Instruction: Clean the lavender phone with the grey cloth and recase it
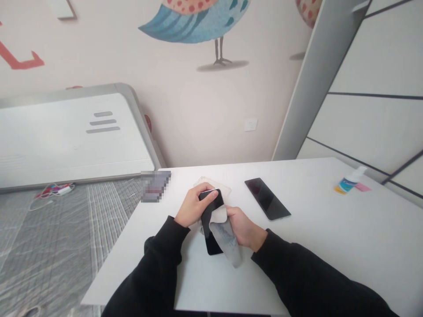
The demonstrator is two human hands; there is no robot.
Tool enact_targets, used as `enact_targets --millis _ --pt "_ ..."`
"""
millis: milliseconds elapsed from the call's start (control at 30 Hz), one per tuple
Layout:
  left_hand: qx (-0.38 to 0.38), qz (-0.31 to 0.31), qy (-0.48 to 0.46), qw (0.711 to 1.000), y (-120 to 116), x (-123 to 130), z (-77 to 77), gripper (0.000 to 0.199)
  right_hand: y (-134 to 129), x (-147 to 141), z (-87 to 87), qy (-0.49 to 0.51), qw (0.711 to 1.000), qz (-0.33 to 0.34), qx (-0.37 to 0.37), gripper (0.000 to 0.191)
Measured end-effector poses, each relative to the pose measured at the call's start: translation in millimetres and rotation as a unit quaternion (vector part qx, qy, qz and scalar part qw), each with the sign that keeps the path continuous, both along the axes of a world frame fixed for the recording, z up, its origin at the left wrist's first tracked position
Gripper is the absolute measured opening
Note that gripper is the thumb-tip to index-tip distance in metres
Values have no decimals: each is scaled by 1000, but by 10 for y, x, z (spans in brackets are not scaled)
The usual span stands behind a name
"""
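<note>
My left hand [194, 204] grips the upper end of a black smartphone [207, 215], its thumb lying across the top of the screen. The phone slants, its lower end toward me. In my right hand [243, 229] is a light grey cloth [228, 240], pressed along the phone's right side and covering part of the screen. The cloth's loose end hangs below that hand. Behind both hands, a pale, thin sheet-like piece [224, 189] lies on the table, partly hidden. To the right, a black tablet-like device [267, 198] lies flat, dark side up.
The white table [330, 246] carries a small white bottle with a blue and yellow label [348, 181] at the far right, beside a pink piece [362, 187]. A blurred-out flat item [156, 186] rests at the left edge. Beyond are a bed [49, 229] and a wall.
</note>
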State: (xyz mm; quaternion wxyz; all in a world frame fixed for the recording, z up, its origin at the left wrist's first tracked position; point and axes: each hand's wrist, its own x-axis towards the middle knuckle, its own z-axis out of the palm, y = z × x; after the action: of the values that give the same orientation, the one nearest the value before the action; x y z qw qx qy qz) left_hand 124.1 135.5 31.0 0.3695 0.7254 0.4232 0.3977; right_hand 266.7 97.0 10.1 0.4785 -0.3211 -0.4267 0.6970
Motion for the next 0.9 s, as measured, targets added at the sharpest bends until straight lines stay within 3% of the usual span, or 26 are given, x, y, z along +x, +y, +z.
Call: enact_targets --millis 100,200,300,433,533,633,900 --pt "-91 -10 -20 996 -43 39 -20 36 -11 11 17 51 997 52 -30 20" --pt "-80 4 -57 995 -27 57 -68 39 16 -7 -36 114 990 66 -54 18" --pt "-56 10 -131 990 44 48 -141 48 83 -29 -124 148 986 25 -68 17" --pt "-145 -10 -192 971 91 39 -222 61 219 20 -195 161 985 -46 -43 21" --pt "-239 -55 -170 954 67 59 -259 66 327 107 -227 171 976 -131 -10 26" --pt "-308 -69 -129 940 53 81 -303 68 412 173 -278 176 970 -169 -5 26" --pt "-338 -89 -107 931 126 59 -365 71 544 263 -347 154 958 -238 38 27"
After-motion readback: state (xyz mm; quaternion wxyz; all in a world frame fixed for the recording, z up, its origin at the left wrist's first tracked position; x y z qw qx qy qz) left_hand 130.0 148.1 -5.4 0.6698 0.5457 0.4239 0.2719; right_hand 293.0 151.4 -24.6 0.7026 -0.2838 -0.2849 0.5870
